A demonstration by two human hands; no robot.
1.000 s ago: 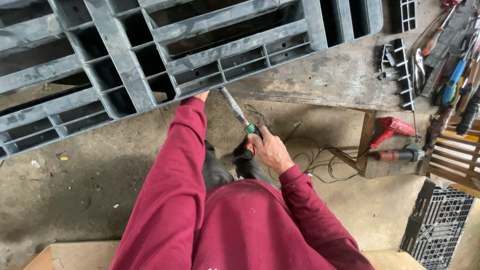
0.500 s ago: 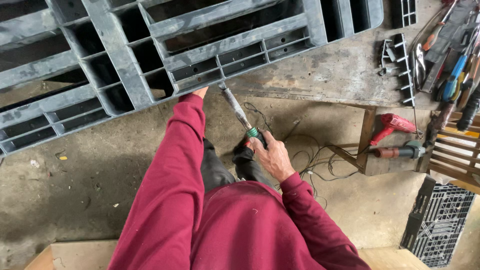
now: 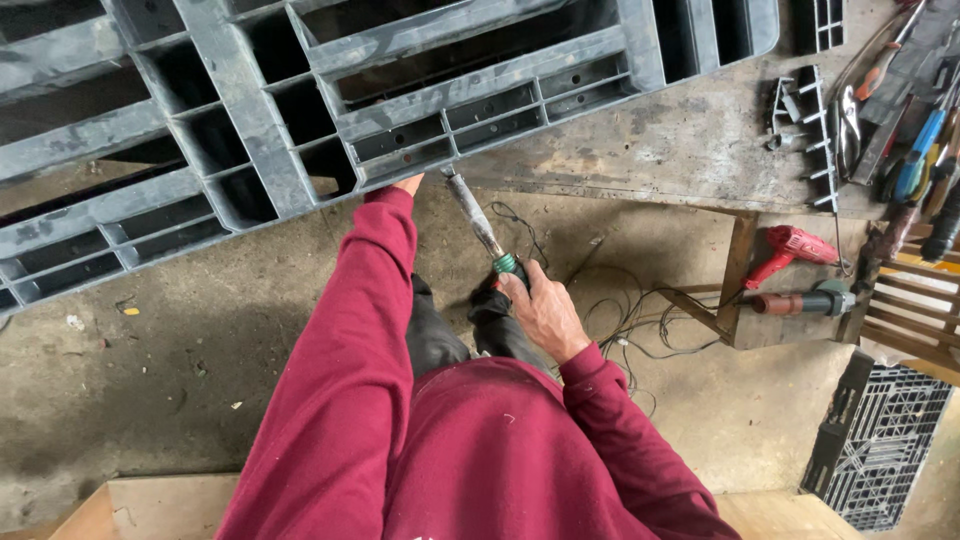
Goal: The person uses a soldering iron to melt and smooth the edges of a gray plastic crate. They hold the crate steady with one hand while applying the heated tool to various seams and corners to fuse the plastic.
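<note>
Grey plastic pallet (image 3: pixel 300 110) is lying across the far side of the scene, its near edge hanging out past the worn workbench (image 3: pixel 660 150) over the concrete floor (image 3: pixel 150 400). Person's right hand (image 3: pixel 545 315) is closing around the green-collared grip of a long metal-barrelled heat tool (image 3: pixel 480 225), whose tip is pointing up at the pallet's near edge, touching it or just short of it. Left hand (image 3: pixel 408 184) is reaching to that same edge, just left of the tool's tip; only a sliver of it is showing beyond the dark red sleeve (image 3: pixel 350 340), so whether it is open or gripping cannot be told. Thin black cable (image 3: pixel 620 320) is looping over the floor to the right of the right hand. Further right, a red power tool (image 3: pixel 790 250) and a second tool with a green body (image 3: pixel 810 300) are resting on a low wooden stand, and a black plastic grid (image 3: pixel 880 440) is leaning at the near right
</note>
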